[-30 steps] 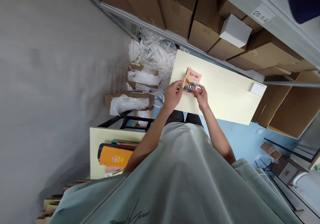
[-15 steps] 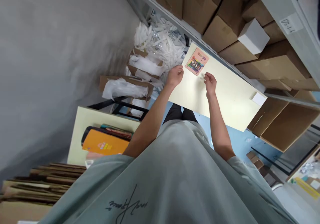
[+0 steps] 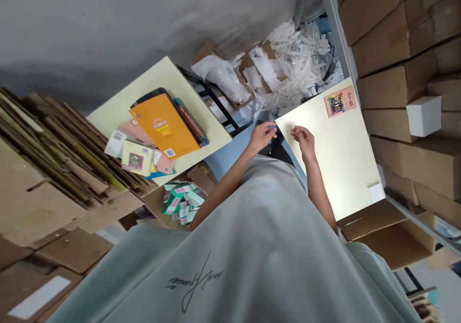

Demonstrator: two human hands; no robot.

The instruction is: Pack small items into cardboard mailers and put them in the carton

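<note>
My left hand (image 3: 262, 137) hovers over the gap between two pale tabletops, holding nothing, its fingers loosely curled and apart. Close by, my right hand (image 3: 304, 143) is above the near edge of the right-hand tabletop (image 3: 334, 164), also holding nothing, with fingers slightly bent. A pink booklet (image 3: 340, 102) with a colourful picture lies flat at that tabletop's far corner, apart from both hands. On the left-hand tabletop (image 3: 108, 100) an orange book (image 3: 163, 126) rests on other books, beside a small pale-yellow booklet (image 3: 137, 159).
Flattened cardboard (image 3: 68, 145) is stacked at the left. Below the left tabletop is a carton of green and white boxes (image 3: 183, 200). White packing scraps (image 3: 306, 59) are heaped beyond. Shelved cartons (image 3: 385, 88) line the right, near an open carton (image 3: 399, 241). A small white box (image 3: 376, 192) sits on the right tabletop.
My view and body have turned left, bringing the left tabletop's books further into sight. Both hands have moved away from the pink booklet, which stays on the right tabletop.
</note>
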